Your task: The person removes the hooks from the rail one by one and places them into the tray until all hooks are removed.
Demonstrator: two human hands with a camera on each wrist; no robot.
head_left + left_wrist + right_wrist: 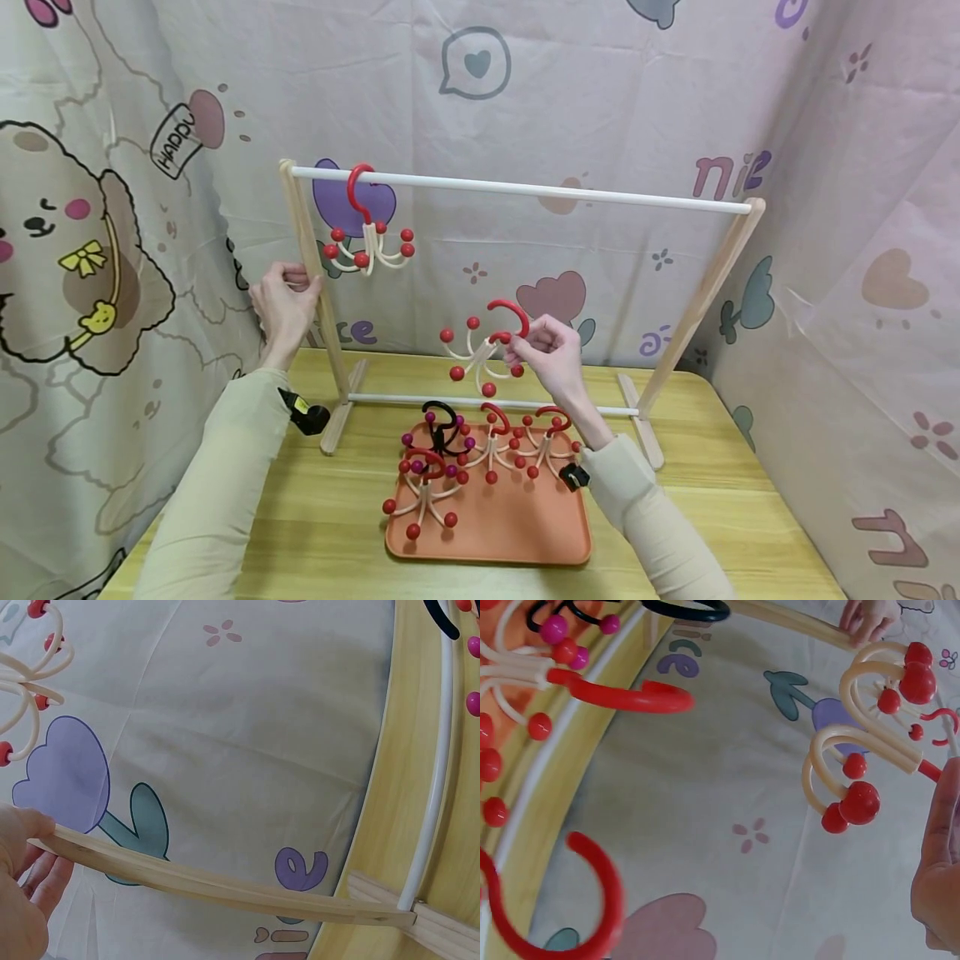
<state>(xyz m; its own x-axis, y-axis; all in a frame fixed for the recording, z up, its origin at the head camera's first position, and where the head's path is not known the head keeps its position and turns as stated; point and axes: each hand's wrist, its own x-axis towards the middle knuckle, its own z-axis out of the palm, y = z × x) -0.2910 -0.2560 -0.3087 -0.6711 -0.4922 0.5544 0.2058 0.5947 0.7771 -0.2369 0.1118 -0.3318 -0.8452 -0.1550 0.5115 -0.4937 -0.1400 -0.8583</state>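
Observation:
My right hand (555, 354) pinches the red hook of a beige octopus-style hanger (889, 746) with red ball tips. It holds this hanger in the air below the rack's white top rod (525, 190), apart from the rod. With thumb and fingers, my left hand (285, 304) grips the left wooden post (225, 888) of the rack. A similar red-hooked hanger (370, 248) hangs from the top rod near that post. In the right wrist view, the fingertips on the hook are partly cut off by the frame edge.
An orange tray (517, 533) on the wooden table (322, 508) carries a black hanger (439, 437) with purple balls and several red-hooked hangers (425, 497). The rack's lower white rod (600, 408) crosses just behind the tray. Patterned cloth (480, 125) surrounds the table.

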